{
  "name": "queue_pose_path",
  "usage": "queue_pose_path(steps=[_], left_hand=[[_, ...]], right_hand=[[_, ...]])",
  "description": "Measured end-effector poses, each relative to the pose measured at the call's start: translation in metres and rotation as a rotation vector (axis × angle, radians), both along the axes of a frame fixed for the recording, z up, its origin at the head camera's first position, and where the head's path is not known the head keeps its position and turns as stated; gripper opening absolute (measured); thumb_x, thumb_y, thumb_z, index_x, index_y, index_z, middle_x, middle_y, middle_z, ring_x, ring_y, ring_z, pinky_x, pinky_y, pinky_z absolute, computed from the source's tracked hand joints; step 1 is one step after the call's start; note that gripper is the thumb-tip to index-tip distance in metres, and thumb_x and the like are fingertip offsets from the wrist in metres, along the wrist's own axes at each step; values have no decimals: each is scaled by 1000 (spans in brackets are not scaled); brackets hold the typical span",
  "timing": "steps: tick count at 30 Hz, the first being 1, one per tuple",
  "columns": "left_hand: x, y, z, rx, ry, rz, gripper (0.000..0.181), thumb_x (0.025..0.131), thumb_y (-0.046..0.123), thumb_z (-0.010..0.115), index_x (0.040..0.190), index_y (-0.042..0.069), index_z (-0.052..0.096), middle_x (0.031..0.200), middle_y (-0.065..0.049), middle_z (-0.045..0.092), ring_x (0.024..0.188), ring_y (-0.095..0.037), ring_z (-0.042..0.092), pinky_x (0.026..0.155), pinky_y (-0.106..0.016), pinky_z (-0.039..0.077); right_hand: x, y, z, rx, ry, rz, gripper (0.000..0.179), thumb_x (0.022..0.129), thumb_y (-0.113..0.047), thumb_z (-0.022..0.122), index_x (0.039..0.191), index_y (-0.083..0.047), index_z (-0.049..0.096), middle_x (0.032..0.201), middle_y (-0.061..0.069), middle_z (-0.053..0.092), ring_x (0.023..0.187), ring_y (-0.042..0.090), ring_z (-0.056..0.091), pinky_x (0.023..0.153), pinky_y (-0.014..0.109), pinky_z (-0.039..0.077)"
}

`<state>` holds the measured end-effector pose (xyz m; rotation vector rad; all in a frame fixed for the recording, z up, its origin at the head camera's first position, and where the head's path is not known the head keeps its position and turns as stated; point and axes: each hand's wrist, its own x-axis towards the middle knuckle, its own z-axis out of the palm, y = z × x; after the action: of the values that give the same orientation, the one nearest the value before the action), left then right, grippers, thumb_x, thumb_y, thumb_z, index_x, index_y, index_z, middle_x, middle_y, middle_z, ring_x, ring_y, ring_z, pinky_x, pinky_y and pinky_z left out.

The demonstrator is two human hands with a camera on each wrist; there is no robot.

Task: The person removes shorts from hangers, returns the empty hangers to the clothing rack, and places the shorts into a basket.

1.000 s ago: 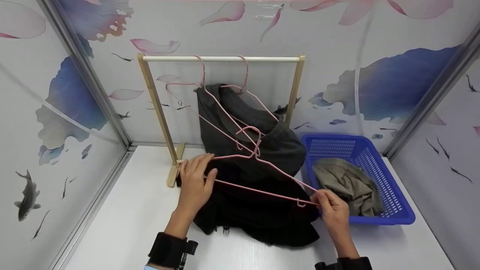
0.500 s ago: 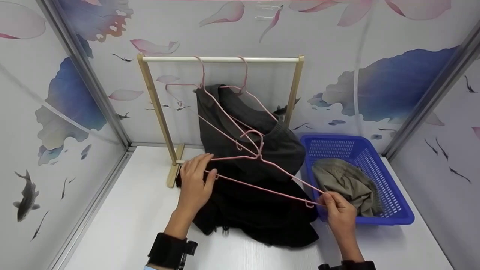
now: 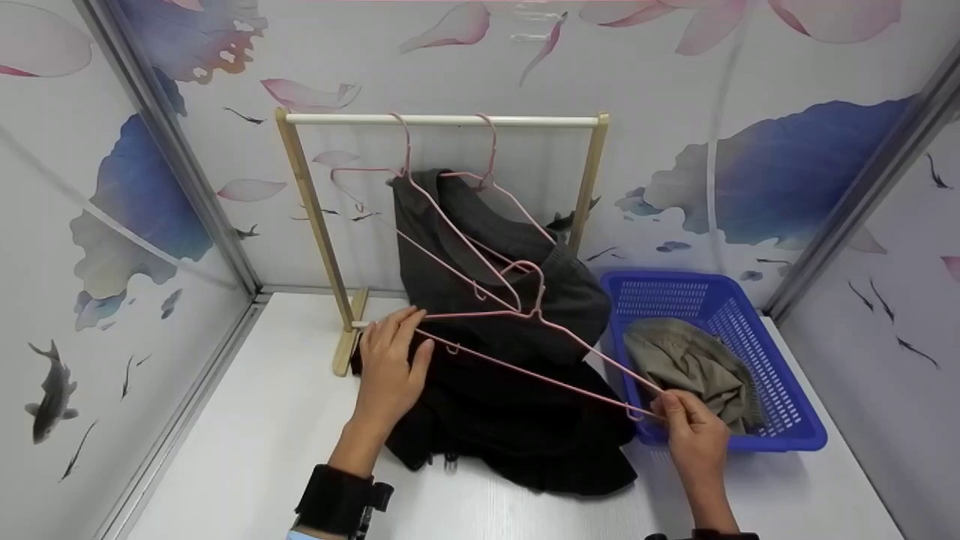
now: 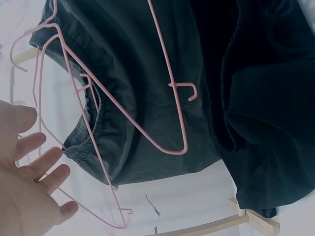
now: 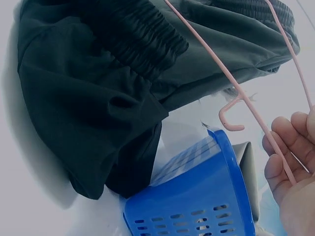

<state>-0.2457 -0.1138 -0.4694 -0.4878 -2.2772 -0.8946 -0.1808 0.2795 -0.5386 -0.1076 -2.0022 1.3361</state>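
My right hand (image 3: pixel 697 435) pinches the right corner of a pink clothes hanger (image 5: pixel 241 94), which stands tilted with its hook up. Near the hanger's other end is my left hand (image 3: pixel 394 371); in the left wrist view its fingers are loosely bent and hold nothing, apart from the hanger. Below the hanger, black shorts (image 3: pixel 517 450) with an elastic waistband lie on the table. Behind it, dark grey shorts (image 3: pixel 502 330) hang from a pink hanger (image 3: pixel 493 150) on the rack. A second pink hanger (image 3: pixel 407 146) hangs to its left, without visible clothing of its own.
The small rack has a white rod (image 3: pixel 540 120) and wooden posts (image 3: pixel 311 202). At the right stands a blue perforated basket (image 3: pixel 806 420) with a khaki garment (image 3: pixel 694 367) inside. Printed walls (image 3: pixel 645 67) enclose the white table (image 3: pixel 225 442) at the back and sides.
My right hand has moved right and slightly down, drawing the pinched hanger rightward, and its left end has slid past my left hand. The left hand stays almost still.
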Motion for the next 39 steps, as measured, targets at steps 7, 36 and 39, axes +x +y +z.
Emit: queue_pose_path(steps=[7, 36, 39], left_hand=[[-3, -3, -3, -38, -6, 31, 40, 103, 22, 62, 136, 1, 63, 138, -20, 59, 130, -41, 52, 113, -70, 26], [-10, -13, -3, -124, -36, 88, 41, 102, 21, 63, 136, -2, 62, 138, -24, 58, 129, -44, 52, 109, -65, 32], [-11, -12, -3, -137, -30, 93, 40, 102, 20, 63, 135, -2, 62, 137, -24, 58, 128, -43, 53, 108, -64, 33]], right_hand=[[0, 5, 4, 3, -42, -49, 17, 97, 5, 65, 82, 6, 74, 72, 3, 72, 66, -6, 62, 62, 8, 48], [-8, 15, 27, 16, -13, -88, 20, 100, 3, 62, 84, 6, 74, 72, -1, 67, 64, -3, 56, 59, 9, 43], [-13, 11, 33, 13, 1, -87, 20, 100, 4, 62, 83, 8, 73, 71, 1, 68, 65, -3, 57, 62, 8, 45]])
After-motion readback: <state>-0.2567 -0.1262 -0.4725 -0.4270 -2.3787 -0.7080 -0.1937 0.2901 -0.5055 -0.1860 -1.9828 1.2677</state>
